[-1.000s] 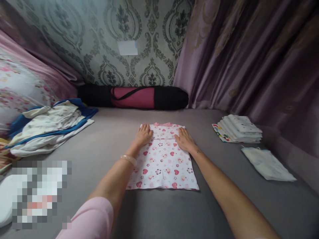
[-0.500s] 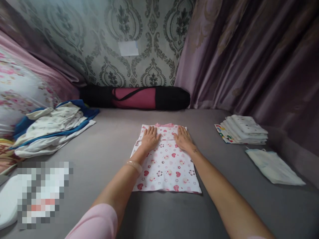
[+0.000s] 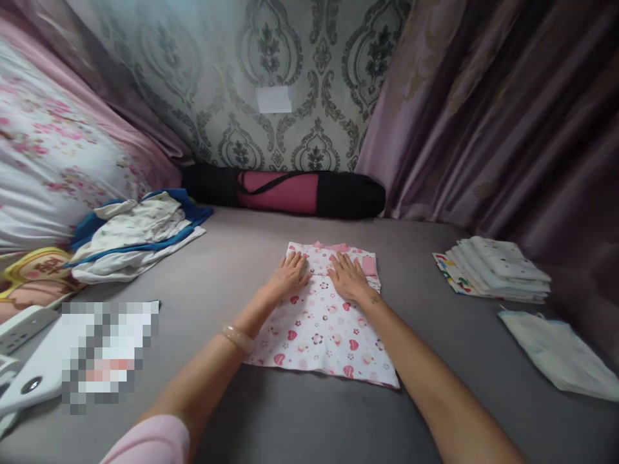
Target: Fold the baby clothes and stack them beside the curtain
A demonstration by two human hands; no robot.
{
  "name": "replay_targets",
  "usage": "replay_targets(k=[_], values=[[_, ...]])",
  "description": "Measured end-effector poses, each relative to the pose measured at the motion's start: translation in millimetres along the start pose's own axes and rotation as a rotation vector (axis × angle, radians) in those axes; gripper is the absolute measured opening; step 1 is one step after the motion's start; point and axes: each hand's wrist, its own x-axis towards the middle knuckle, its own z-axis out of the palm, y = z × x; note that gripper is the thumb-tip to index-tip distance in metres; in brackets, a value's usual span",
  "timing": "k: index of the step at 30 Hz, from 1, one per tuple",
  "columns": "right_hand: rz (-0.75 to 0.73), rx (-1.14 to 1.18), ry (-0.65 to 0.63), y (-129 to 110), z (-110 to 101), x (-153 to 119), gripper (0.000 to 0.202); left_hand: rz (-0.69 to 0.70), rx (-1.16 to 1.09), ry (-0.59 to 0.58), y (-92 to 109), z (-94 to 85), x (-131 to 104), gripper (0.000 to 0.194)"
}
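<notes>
A white child's shirt [image 3: 322,328] printed with red hearts and flowers lies flat on the grey bed sheet, its sleeves folded in across the top and a pink collar showing at the far end. My left hand [image 3: 290,274] rests palm down on its upper left part, fingers stretched out. On the upper right part my right hand [image 3: 347,276] presses flat, fingers spread, just left of a pink cuff [image 3: 369,267]. Neither hand grasps anything. A pale bangle [image 3: 236,338] circles my left wrist.
Folded white clothes [image 3: 503,267] are stacked at the right, with a pale cloth item [image 3: 561,354] nearer me. Rumpled white and blue clothes [image 3: 140,232] lie at the left, by a floral pillow [image 3: 58,148]. A black and pink roll bag [image 3: 285,191] lies along the wall.
The view has turned slightly left, so the surroundings sit further right. My right hand has shifted inward over the shirt, and a pink cuff now shows beside it.
</notes>
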Motion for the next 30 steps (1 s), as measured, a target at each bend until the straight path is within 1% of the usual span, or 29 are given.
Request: replay_targets(k=[2,4,5,7,8,9,11,13,15,17,18,20,22,23,25,27,30], values=[[0.012,0.012,-0.055,0.3,-3.4,2.4,0.059,0.01,-0.002,-0.03,-7.0,-2.8,-12.8,0.061],[0.033,0.018,-0.068,-5.7,-10.1,7.3,0.059,0.023,-0.009,-0.044,-10.7,-4.4,-24.6,0.062],[0.028,0.01,-0.042,-11.5,-13.1,10.4,0.059,0.025,-0.013,-0.049,-10.9,-5.0,-30.2,0.063],[-0.018,-0.012,0.055,-27.3,-15.8,17.1,0.058,0.023,-0.017,-0.053,-8.3,-6.1,-41.1,0.064],[-0.051,-0.019,0.095,-35.7,-14.9,20.2,0.057,0.026,-0.017,-0.051,-5.9,-6.7,-46.9,0.064],[-0.078,-0.017,0.106,-43.4,-12.6,23.0,0.057,0.035,-0.016,-0.048,-3.2,-7.4,-53.2,0.064],[-0.093,0.0,0.058,-54.1,-5.5,27.4,0.057,0.063,-0.018,-0.041,2.1,-8.7,-67.7,0.063],[-0.089,0.015,-0.011,-57.6,0.7,30.9,0.057,0.085,-0.027,-0.046,5.7,-10.0,-84.6,0.063],[-0.085,0.026,-0.071,-56.6,2.2,34.6,0.057,0.09,-0.035,-0.052,7.9,-10.6,-102.5,0.061],[-0.084,0.032,-0.107,-57.1,-1.0,39.7,0.057,0.085,-0.032,-0.048,10.0,-9.5,-119.1,0.059],[-0.087,0.03,-0.098,-59.4,-2.9,42.7,0.057,0.078,-0.03,-0.036,11.5,-7.9,-126.2,0.058],[-0.111,0.016,-0.012,-68.6,-4.3,49.1,0.058,0.058,-0.028,0.003,15.4,-2.5,-137.4,0.057],[-0.153,0.003,0.068,-81.2,0.0,54.6,0.059,0.029,-0.028,0.052,20.0,4.7,-144.3,0.054],[-0.169,0.0,0.073,-87.0,3.9,56.8,0.06,0.017,-0.027,0.071,22.1,8.2,-146.2,0.053],[-0.183,-0.001,0.04,-95.1,12.0,60.3,0.061,0.0,-0.022,0.097,25.3,13.6,-148.2,0.052],[-0.186,-0.002,-0.003,-97.3,16.2,63.4,0.061,-0.005,-0.02,0.102,27.0,15.9,-148.7,0.052],[-0.181,0.02,-0.058,-96.4,12.1,69.5,0.061,-0.004,-0.02,0.104,27.4,15.4,-149.2,0.052]])
